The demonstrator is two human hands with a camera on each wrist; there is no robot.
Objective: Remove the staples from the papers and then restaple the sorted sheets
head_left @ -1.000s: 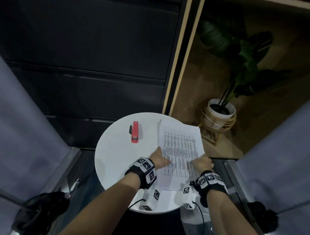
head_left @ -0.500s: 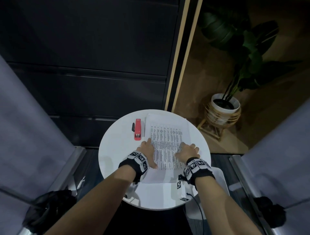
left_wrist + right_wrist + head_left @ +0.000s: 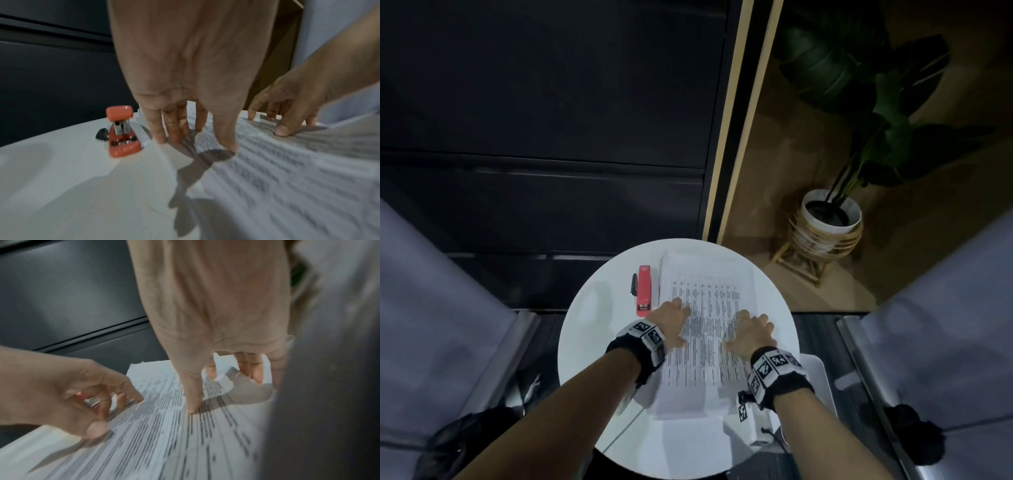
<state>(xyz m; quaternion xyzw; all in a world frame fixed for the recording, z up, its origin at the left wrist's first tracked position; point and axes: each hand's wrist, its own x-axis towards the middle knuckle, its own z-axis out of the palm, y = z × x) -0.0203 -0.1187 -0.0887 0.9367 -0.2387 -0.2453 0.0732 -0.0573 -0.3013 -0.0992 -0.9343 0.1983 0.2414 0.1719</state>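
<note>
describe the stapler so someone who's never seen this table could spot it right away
On the round white table, look just left of the printed papers under both hands. The stapler lies there lengthwise, untouched. It is the only red thing, with a small black object on its far side.

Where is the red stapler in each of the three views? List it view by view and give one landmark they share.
Head: red stapler lies on the round white table, just left of the papers.
Left wrist: stapler at centre left, left of the left hand.
Right wrist: only a red and metal glimpse behind the left hand's fingers.
Shared landmark: the printed papers.
</note>
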